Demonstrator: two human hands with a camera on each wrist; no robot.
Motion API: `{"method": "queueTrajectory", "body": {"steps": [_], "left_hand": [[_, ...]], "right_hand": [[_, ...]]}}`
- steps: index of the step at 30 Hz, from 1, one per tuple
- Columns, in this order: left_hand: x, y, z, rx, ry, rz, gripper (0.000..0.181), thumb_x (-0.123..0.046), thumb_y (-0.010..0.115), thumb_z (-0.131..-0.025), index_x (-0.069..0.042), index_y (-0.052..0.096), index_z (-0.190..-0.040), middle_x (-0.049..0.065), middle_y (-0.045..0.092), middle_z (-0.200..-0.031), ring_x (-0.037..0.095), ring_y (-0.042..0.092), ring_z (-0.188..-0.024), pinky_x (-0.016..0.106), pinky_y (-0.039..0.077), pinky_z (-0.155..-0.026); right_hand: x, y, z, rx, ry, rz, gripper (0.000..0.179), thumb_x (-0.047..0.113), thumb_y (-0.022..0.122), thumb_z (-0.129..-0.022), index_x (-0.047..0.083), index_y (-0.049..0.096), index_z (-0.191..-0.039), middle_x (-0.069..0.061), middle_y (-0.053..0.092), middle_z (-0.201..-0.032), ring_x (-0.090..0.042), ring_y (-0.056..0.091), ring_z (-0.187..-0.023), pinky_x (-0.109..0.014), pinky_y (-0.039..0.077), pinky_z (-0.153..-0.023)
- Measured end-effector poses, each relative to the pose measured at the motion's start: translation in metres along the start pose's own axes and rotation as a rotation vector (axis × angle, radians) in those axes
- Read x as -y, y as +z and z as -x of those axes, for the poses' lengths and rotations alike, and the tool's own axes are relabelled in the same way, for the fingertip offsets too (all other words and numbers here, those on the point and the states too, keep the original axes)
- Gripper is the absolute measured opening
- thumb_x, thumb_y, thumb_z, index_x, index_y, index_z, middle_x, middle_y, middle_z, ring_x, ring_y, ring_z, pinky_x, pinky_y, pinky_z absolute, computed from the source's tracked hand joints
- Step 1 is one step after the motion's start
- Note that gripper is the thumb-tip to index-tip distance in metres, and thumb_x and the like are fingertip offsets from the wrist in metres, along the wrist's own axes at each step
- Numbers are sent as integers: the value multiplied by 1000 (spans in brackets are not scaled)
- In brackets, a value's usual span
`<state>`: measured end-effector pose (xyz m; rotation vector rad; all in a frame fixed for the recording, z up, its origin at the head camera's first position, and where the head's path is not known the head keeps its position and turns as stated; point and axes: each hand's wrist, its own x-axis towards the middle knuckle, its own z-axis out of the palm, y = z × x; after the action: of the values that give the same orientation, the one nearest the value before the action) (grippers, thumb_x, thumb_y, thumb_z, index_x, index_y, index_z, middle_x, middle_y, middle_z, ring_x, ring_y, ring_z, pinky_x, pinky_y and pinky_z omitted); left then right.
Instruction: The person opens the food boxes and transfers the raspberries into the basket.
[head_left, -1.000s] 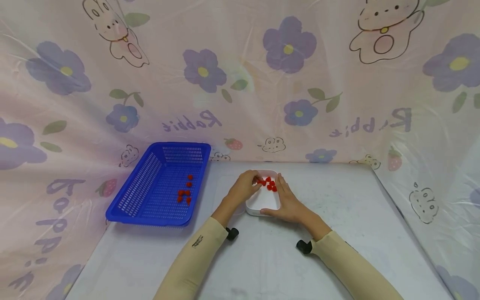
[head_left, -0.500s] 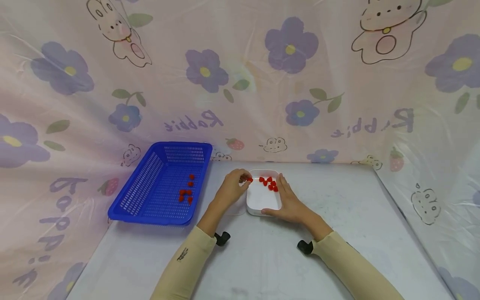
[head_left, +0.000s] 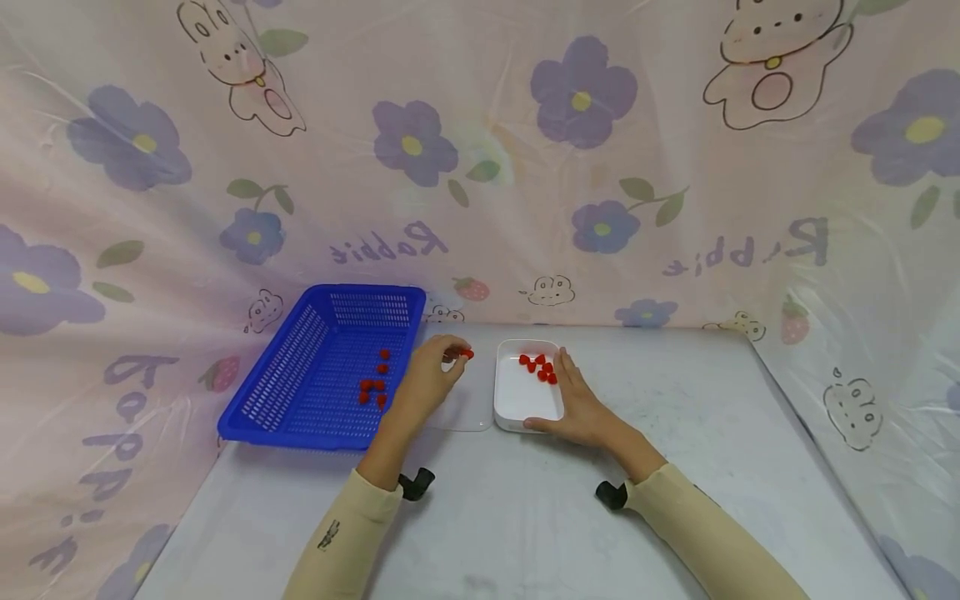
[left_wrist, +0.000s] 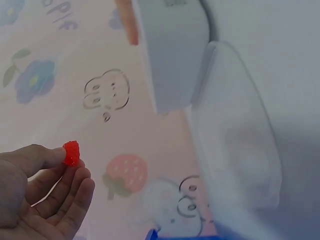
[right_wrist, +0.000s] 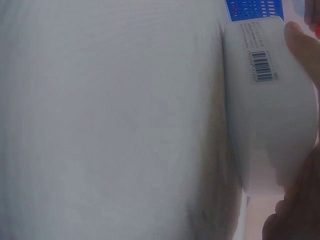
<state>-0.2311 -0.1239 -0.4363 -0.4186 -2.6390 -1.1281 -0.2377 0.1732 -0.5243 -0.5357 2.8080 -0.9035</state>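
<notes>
Left grip (head_left: 423, 379): pinched on one red berry (head_left: 467, 354), between blue basket (head_left: 300, 442) and white box (head_left: 525, 404).
Right grip (head_left: 581, 408): thumb and fingers apart, against the box.
Drop risk: berry may slip if the pinch loosens.

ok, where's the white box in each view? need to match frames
Head: white box right of centre, below mid-height.
Left wrist: white box at top centre, cut off by the top edge.
Right wrist: white box on the right side, barcode showing.
Shared landmark: blue basket, left of the box in head, a sliver at the bottom edge in left wrist, at the top in right wrist.
</notes>
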Motion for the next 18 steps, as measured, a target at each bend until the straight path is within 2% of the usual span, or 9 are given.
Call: {"method": "queueTrajectory", "body": {"steps": [3,9,14,18], "left_hand": [[2,-11,4,-12,-41,2,20,-6,73,-102,-5,74,-122,12,74,-115,31,70,-109,48,59,-101],[8,-32,11,-27,-85,8,21,-9,71,-104,-5,74,-124,12,72,-118,31,68,-113,48,57,-103],[20,-48,18,-44,-117,3,22,-8,70,-104,-4,73,-126,15,71,-118,35,68,-114,53,56,-102],[32,-60,23,-52,-145,-10,22,-10,69,-106,-5,73,-126,15,71,-119,34,68,-112,52,58,-99]], "right_hand": [[-1,0,0,-1,0,-6,144,79,78,-79,8,-7,-172,-9,-13,-180,-41,3,-165,-65,22,-128],[-3,1,-1,-10,-4,7,144,80,77,-79,8,-6,-172,-11,-12,-180,-42,5,-165,-65,23,-127],[-4,2,-1,-5,-3,2,144,80,77,-79,10,-8,-172,-9,-13,-180,-41,3,-165,-65,22,-128],[-4,2,-2,-1,-3,-1,145,81,77,-79,10,-9,-172,-9,-14,-180,-41,3,-165,-66,21,-128]]}}
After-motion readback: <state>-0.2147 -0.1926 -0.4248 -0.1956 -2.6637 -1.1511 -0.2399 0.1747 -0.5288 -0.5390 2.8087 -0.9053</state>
